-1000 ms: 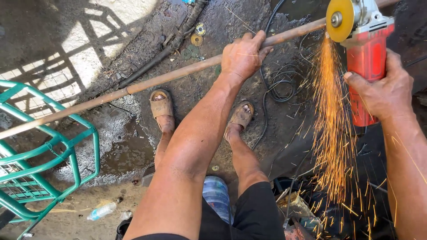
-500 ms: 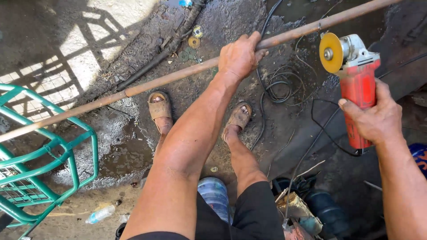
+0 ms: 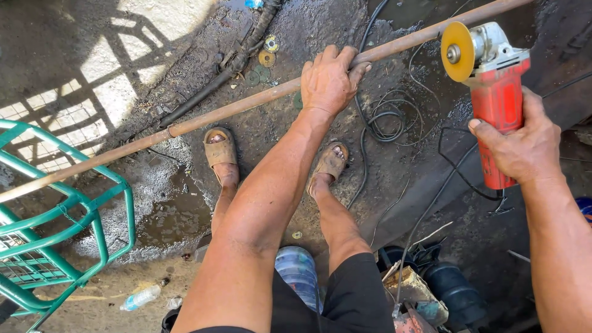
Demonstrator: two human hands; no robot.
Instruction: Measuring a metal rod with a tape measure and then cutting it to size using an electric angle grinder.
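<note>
The rusty pipe (image 3: 234,110) runs off the left and top edges; the left hand (image 3: 330,80) hides 1 stretch. The green metal frame (image 3: 55,246) is cut off at lower left.

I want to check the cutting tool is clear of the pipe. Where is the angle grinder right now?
In the head view, the red angle grinder is at the upper right, held in the right hand, its yellow disc just below the long rusty pipe that the left hand holds.
</note>
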